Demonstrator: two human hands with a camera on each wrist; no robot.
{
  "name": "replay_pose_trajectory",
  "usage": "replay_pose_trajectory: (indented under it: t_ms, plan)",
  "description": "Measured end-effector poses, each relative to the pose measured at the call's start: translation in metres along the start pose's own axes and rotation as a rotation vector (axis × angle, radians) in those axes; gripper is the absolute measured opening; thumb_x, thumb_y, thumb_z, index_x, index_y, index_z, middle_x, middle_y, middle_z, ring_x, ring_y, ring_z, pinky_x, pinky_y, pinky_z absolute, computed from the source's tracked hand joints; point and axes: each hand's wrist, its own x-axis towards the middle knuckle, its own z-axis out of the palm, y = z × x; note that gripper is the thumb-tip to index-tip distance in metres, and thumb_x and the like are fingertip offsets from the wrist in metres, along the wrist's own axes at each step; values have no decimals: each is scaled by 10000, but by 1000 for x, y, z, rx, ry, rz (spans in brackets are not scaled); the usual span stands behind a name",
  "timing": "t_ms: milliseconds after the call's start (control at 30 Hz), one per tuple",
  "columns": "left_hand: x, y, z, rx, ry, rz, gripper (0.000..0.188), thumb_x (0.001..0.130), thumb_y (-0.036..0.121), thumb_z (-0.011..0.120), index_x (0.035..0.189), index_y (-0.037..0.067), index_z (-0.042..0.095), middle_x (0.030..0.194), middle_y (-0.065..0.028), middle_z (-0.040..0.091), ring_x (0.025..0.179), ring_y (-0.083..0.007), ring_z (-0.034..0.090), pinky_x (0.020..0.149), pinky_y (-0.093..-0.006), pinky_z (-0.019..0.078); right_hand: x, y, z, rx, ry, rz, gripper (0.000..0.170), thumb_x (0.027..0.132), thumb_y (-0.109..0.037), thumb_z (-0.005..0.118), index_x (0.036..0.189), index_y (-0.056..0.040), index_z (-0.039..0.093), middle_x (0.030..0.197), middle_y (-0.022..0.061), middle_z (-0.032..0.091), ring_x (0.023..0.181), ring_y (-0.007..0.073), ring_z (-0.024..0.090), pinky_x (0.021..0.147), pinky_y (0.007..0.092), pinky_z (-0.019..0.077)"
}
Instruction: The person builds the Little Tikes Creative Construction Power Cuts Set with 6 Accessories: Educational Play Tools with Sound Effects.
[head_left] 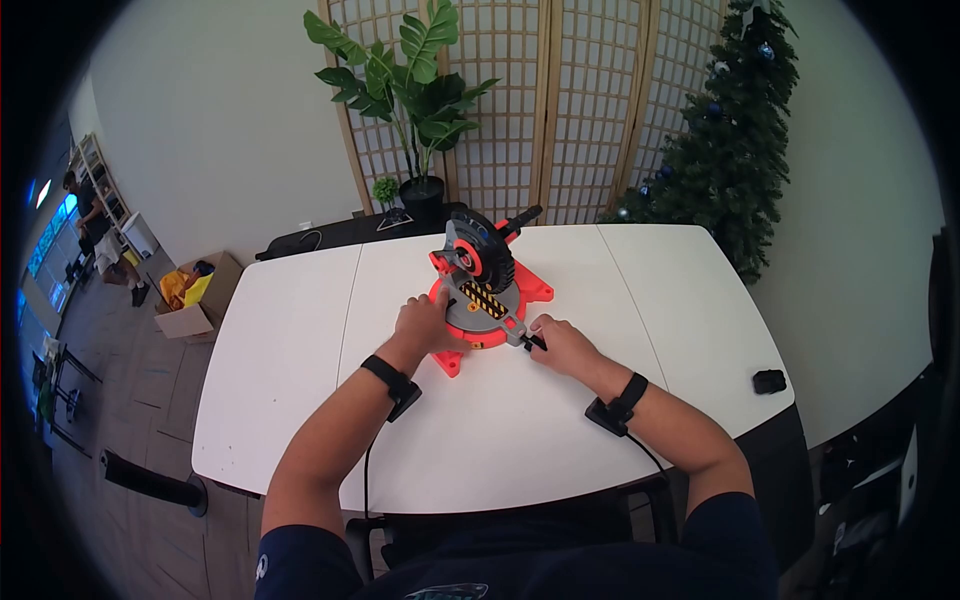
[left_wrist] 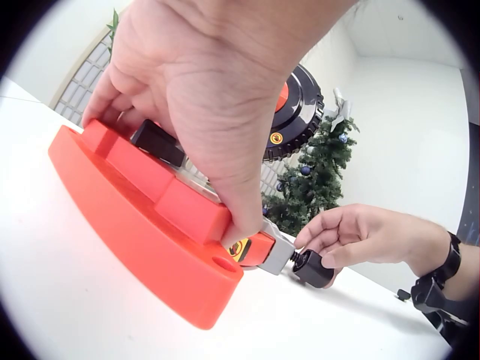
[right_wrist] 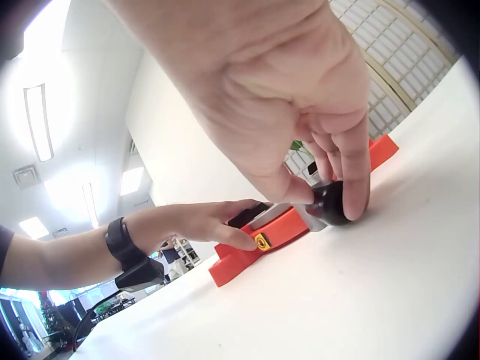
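A toy miter saw with a red base [left_wrist: 142, 217], a grey round plate and a black toothed blade disc [head_left: 487, 258] stands on the white table. My left hand [head_left: 425, 325] grips the left side of the base, its thumb on the front edge near a yellow round sticker [right_wrist: 262, 241]. At the front of the saw, my right hand [head_left: 563, 347] pinches the black knob [left_wrist: 313, 269] on the grey arm between thumb and fingers. The left palm hides part of the saw in the left wrist view [left_wrist: 202, 90].
A small black object [head_left: 769, 381] lies at the table's right edge. Behind the table [head_left: 270, 400] stand a potted plant [head_left: 422, 190], a lattice screen and a decorated tree [head_left: 710, 150]. A cardboard box [head_left: 215, 290] and a person [head_left: 100, 235] are at the left.
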Motion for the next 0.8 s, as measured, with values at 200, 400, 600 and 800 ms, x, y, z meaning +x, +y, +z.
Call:
replay_pose_trajectory:
  t_ms: [200, 400, 600, 800]
  plan:
    - [0, 0, 1, -1, 7, -1, 1232, 544, 771, 767, 1472, 59, 379, 1119, -210, 633, 1021, -366, 647, 862, -395, 540, -3, 0, 4, -99, 47, -90, 451, 769, -142, 760, 1146, -9, 553, 1047, 197, 701, 986, 345, 679, 871, 414, 531]
    - [-1, 0, 1, 5, 4, -8, 1235, 548, 765, 769, 1481, 61, 370, 1129, -206, 631, 1032, -363, 643, 866, -395, 537, -5, -10, -5, -159, -9, -22, 414, 788, -169, 715, 1145, -21, 567, 993, 187, 698, 932, 365, 674, 854, 415, 530]
    - [-2, 2, -1, 10, -9, -19, 1244, 554, 767, 763, 1490, 55, 359, 1141, -200, 629, 1038, -353, 642, 877, -394, 535, 4, 7, 10, -117, 59, -138, 407, 796, -164, 700, 1155, -19, 575, 1033, 222, 677, 975, 339, 659, 874, 412, 519]
    - [-3, 3, 0, 16, -19, -25, 1248, 553, 772, 759, 1491, 53, 361, 1142, -200, 631, 1034, -348, 644, 877, -391, 536, 0, 12, 8, -77, 78, -139, 454, 778, -127, 738, 1174, 12, 564, 1061, 242, 661, 1028, 336, 645, 916, 399, 510]
